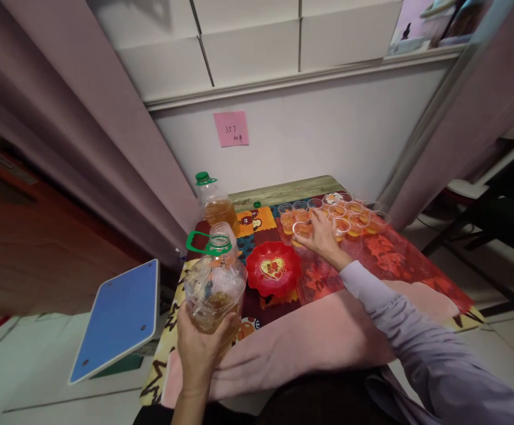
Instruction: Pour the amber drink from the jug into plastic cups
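Note:
My left hand (203, 336) is wrapped around the lower part of a large clear plastic bottle (215, 283). The bottle has no cap, a green ring handle at its neck and some amber liquid low inside. On the right, my right hand (323, 237) reaches over a group of clear plastic cups (357, 219) holding yellowish liquid. Its thumb and fingers close around one cup (301, 229) at the near left of the group. Between the hands lies a red scalloped dish (294, 277) with a gold heart in its middle.
Behind the held bottle stands a second bottle (221, 211), capped in green, with amber liquid. A loose green cap (257, 204) lies near the wall. A pink cloth (292, 336) covers the table's near edge. Left of the table is a blue-topped stool (121, 319).

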`<control>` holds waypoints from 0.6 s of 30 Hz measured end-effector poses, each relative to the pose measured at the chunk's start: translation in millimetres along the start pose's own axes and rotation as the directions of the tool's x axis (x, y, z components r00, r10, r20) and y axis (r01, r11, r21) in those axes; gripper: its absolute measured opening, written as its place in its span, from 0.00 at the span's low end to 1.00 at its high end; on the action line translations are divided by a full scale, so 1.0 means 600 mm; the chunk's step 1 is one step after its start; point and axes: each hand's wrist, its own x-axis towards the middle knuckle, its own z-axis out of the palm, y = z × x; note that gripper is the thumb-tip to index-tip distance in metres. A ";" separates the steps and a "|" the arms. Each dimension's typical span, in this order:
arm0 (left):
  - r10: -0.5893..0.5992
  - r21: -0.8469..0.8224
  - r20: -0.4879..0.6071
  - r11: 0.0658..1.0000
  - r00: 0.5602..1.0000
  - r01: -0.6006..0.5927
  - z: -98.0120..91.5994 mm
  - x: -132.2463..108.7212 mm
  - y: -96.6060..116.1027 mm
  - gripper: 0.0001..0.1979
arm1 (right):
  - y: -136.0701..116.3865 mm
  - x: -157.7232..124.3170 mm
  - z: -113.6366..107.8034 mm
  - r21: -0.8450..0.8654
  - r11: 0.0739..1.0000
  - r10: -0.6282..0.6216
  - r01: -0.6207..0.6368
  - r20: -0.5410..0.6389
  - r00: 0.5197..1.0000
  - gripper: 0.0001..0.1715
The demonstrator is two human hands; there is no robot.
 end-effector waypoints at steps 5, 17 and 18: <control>0.003 -0.015 -0.016 1.000 1.000 -0.003 0.002 0.001 0.004 0.61 | 0.103 0.015 0.001 -0.229 0.972 0.054 -0.050 0.013 0.998 0.37; 0.001 -0.011 -0.012 1.000 1.000 -0.001 0.002 -0.005 -0.014 0.59 | 0.125 0.005 0.007 -0.192 0.975 0.096 -0.115 -0.106 0.990 0.48; 0.004 -0.019 -0.016 1.000 1.000 -0.005 0.002 -0.006 -0.014 0.60 | 0.116 0.006 0.004 -0.165 0.981 0.074 -0.097 -0.139 0.987 0.47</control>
